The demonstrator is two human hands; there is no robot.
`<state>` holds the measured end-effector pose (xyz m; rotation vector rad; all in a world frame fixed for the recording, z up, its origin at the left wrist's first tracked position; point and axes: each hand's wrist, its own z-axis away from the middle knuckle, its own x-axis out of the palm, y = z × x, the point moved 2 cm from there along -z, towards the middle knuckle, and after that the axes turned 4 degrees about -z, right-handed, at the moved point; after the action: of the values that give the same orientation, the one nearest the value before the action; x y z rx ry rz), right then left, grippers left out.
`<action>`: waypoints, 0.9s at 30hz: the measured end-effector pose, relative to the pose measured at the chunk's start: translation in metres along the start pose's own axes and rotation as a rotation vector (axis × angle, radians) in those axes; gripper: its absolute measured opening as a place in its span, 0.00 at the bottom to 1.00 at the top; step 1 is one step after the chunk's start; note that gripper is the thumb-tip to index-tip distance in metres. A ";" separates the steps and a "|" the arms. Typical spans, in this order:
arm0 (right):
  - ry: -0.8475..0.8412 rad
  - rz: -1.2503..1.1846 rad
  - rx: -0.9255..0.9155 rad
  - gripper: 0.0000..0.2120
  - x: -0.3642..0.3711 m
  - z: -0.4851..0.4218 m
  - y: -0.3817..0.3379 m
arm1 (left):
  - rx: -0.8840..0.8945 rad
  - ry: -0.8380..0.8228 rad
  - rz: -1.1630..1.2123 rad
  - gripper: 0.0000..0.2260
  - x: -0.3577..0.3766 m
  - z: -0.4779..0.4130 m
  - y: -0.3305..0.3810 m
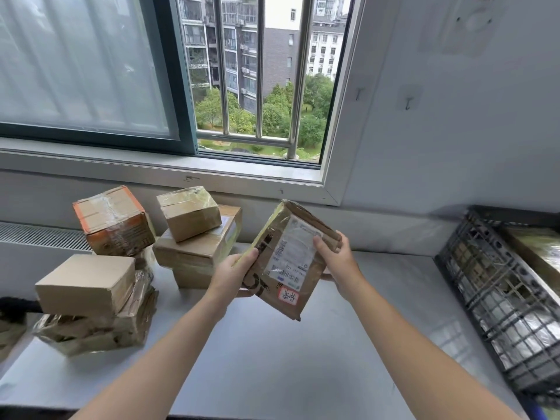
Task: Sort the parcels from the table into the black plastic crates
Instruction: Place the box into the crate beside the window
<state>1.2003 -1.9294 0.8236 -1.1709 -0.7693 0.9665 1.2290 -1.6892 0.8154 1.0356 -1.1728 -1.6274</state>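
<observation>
I watch left hand (235, 272), right hand (333, 256) grip a flat brown cardboard parcel (288, 265) (label up) left of the black plastic crate (485, 286).

Two bare forearms are reaching in from the near edge of the view, angling toward each other as they rise toward the middle. The left hand (233, 272) is gripping the left edge of a parcel (289, 256), with the thumb lying across the front face and the other fingers curling behind it, mostly hidden. The right hand (338, 262) is gripping the right edge, with the thumb pressing on the front and the fingers (340, 239) wrapping round the back. Both hands are holding the parcel tilted and raised.
</observation>
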 end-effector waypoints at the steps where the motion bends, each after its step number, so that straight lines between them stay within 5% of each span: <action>1: -0.003 -0.043 0.025 0.30 0.003 0.000 0.000 | -0.009 -0.003 0.023 0.19 0.002 0.000 0.000; 4: -0.027 -0.141 0.051 0.18 0.009 0.002 -0.003 | -0.019 -0.014 0.054 0.16 0.005 0.002 0.002; 8: -0.065 -0.160 0.046 0.19 0.011 0.002 -0.006 | -0.005 -0.025 0.054 0.16 0.004 -0.001 0.002; 12: -0.029 -0.021 0.018 0.36 0.005 -0.002 -0.008 | -0.003 -0.025 0.031 0.17 0.001 -0.005 0.007; 16: 0.025 0.021 -0.017 0.39 0.002 -0.003 -0.014 | -0.038 -0.015 0.002 0.20 0.003 -0.007 0.009; 18: 0.100 0.238 -0.118 0.45 -0.005 -0.003 -0.020 | -0.032 -0.009 -0.066 0.26 0.001 -0.010 0.011; 23: 0.004 1.013 -0.540 0.44 -0.006 0.004 -0.044 | 0.112 0.044 -0.751 0.40 -0.006 -0.028 0.044; 27: -0.377 1.190 -0.451 0.43 0.007 0.008 -0.053 | 0.248 -0.149 -1.154 0.44 0.005 -0.034 0.071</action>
<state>1.2068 -1.9254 0.8776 -1.9285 -0.5465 2.1084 1.2714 -1.7162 0.8765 1.9987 -0.8948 -2.4745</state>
